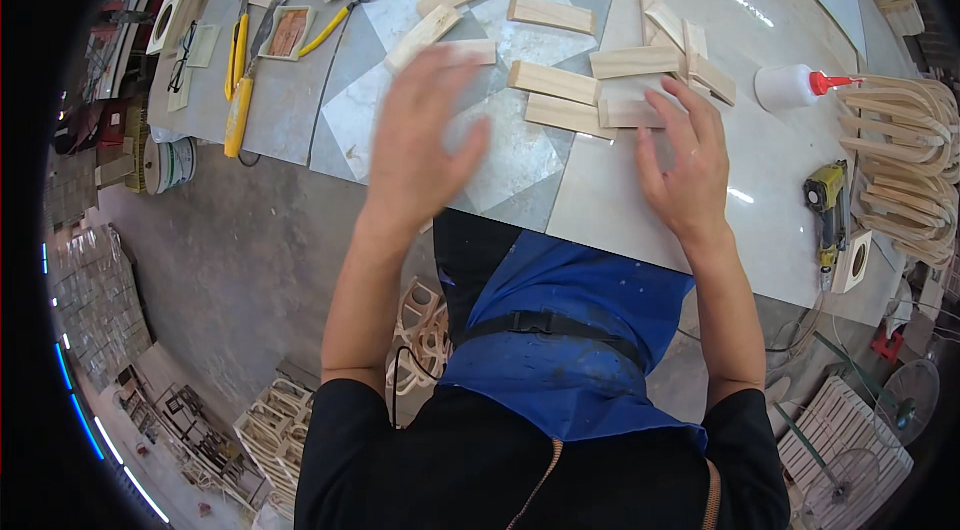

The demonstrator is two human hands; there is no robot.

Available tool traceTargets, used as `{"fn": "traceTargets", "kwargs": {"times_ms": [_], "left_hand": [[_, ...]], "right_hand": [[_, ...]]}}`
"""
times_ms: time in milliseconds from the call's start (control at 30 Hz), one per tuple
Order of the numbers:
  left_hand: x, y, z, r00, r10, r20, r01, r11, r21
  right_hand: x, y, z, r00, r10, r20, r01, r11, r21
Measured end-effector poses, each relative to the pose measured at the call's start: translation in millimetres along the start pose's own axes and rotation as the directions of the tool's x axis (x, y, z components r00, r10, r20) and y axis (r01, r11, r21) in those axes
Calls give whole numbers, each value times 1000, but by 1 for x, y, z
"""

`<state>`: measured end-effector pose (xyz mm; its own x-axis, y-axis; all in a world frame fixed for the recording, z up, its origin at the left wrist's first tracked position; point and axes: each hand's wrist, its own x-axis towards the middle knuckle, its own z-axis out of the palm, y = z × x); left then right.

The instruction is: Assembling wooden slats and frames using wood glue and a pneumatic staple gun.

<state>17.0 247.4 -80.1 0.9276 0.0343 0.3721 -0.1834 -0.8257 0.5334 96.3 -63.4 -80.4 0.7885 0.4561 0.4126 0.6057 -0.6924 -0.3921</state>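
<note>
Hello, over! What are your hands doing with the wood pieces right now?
Left hand open, blurred, above the table, holding nothing. Right hand open, fingertips on a wood block. More blocks scattered ahead; glue bottle off to the right.

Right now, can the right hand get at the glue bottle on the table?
Probably yes. The right hand rests on a wood block, and the white glue bottle lies just to its right on the table, with bare tabletop between them.
</note>
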Motion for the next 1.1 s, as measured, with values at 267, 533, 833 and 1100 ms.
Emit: {"fn": "traceTargets", "kwargs": {"times_ms": [267,533,833,1100], "left_hand": [[5,23,33,958,191,214,-206,977,48],[5,24,23,978,105,182,-113,993,31],[14,13,13,979,70,193,-59,996,-64],[1,5,24,975,122,185,-130,991,28]], "right_hand": [[13,-13,10,975,12,222,-33,995,93],[7,-8,-2,977,111,180,-123,991,52],[22,-36,16,956,-99,275,59,987,151],[24,-49,40,962,-82,261,48,990,136]]}}
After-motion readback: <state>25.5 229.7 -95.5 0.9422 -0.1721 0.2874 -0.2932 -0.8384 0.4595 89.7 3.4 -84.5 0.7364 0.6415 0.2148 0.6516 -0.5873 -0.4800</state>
